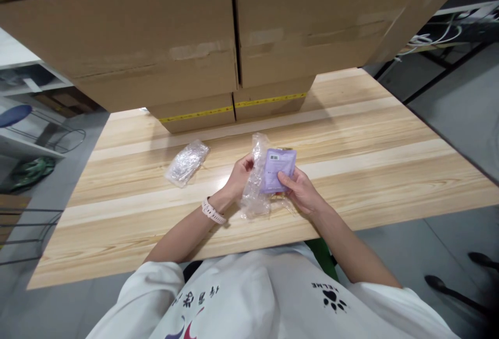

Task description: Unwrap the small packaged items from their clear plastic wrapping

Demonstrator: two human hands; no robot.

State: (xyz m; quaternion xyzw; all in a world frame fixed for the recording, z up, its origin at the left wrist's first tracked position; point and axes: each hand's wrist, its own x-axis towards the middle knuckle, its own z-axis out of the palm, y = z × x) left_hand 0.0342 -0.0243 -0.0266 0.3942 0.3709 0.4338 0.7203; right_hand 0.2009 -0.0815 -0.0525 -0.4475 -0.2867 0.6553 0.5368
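In my right hand [302, 189] is a flat purple packet [281, 166] with a small barcode label and pale printing, my thumb pressed on its face. A yellowish edge shows behind its top. Clear bubble wrap [256, 185] hangs along the packet's left side. My left hand [240, 175] grips that wrap, its fingers partly hidden behind the plastic. To the left, apart from both hands, a second bundle of clear bubble wrap [187, 162] lies on the table; I cannot make out what it contains.
Large cardboard boxes [156, 42] stand stacked at the back of the wooden table [370, 172], overhanging smaller boxes [268, 101] with a yellow tape strip. A blue stool [15, 115] stands on the floor at left. White cables [432, 37] hang at the right.
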